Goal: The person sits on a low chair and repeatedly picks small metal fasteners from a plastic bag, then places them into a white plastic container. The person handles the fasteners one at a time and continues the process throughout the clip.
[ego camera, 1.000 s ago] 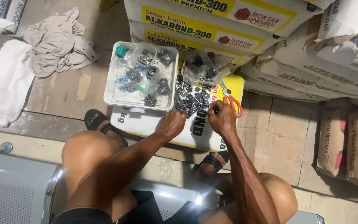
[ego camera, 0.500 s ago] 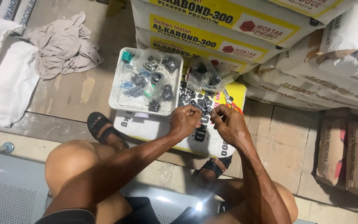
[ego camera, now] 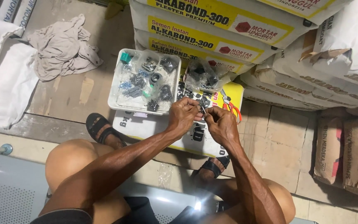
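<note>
Small dark metal part sits pinched between your left hand and right hand, fingers of both clamped on it, just beside the white tray of hardware and orange-handled pliers.

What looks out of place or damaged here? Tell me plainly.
Two things. A crumpled grey cloth lies loose on the floor, left of the white tray of small hardware. One stacked sack at upper right has a torn, peeling paper flap. The left hand and right hand pinch a small part between them.
</note>
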